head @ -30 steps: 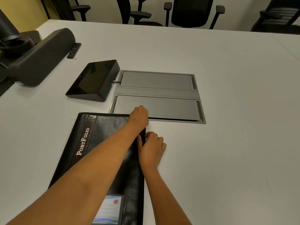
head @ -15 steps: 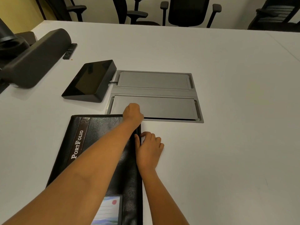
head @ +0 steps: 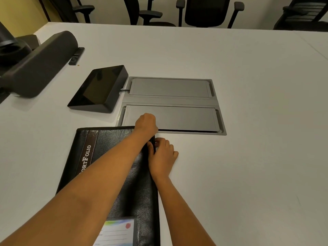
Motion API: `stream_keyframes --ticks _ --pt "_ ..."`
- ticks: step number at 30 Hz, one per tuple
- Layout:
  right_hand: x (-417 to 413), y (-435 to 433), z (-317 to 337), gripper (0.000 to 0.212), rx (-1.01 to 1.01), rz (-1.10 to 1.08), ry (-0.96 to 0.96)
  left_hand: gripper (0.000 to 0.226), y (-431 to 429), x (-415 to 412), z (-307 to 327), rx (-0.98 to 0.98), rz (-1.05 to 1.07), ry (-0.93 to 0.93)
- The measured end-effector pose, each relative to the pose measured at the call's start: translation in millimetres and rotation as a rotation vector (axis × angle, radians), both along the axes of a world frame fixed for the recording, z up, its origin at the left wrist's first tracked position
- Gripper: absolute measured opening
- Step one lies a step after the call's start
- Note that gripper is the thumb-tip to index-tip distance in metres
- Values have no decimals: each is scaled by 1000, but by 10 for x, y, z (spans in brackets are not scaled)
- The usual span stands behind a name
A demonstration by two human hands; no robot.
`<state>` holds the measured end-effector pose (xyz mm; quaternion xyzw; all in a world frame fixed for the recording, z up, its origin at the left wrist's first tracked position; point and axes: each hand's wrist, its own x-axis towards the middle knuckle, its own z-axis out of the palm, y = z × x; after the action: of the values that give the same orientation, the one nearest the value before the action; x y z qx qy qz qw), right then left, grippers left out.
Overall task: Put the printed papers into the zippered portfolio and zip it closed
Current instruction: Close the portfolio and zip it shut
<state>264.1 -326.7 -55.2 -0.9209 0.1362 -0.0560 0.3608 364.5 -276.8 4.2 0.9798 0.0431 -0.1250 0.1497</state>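
The black portfolio [head: 120, 157] lies shut on the near left of the white bench [head: 248, 166], a printed card [head: 117, 231] showing at its near end. The left hand [head: 146, 124] sits balled at its far right corner, fingers curled under, what they pinch I cannot tell; the right hand [head: 162, 158] pinches the right edge just nearer, thumb on top, remaining fingers loosely spread on the bench. Beyond lie a grey floor-box lid [head: 170, 105] and a dark screen [head: 99, 89].

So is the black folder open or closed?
Closed: the portfolio lies flat, cover down. Whether it's fully zipped, cannot tell.
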Motion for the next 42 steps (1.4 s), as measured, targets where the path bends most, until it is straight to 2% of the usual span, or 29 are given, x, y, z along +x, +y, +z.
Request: stream_keyframes --ticks 5,7,12,15,19,23,27,30,33,37,42 --pt "-15 27 -14 24 -4 -6 -16 19 21 23 13 -34 115 -36" --pt "-21 33 -17 23 -10 2 -14 11 46 36 37 -24 159 -48" --pt "-34 33 -18 23 -20 23 -5 19 107 135 115 7 274 51" --pt "-33 28 -15 23 -50 36 -5 23 94 156 129 76 209 77" --pt "-53 15 -13 24 -70 40 -34 24 15 171 182 133 18 166" --pt "-85 -5 -11 28 4 38 -53 40 -57 153 215 177 -70 204" --pt "-61 -14 23 25 146 -36 -78 15 -16 140 128 70 -71 168" --pt "84 -81 85 29 298 -81 -29 23 120 148 111 -107 -20 144" --pt "311 -175 155 40 291 82 36 22 193 103 124 -217 -26 77" --pt "526 -300 229 29 438 193 45 13 267 50 62 -311 -67 -14" --pt "549 -404 166 14 399 141 -31 17 453 -40 -34 -542 -120 -34"
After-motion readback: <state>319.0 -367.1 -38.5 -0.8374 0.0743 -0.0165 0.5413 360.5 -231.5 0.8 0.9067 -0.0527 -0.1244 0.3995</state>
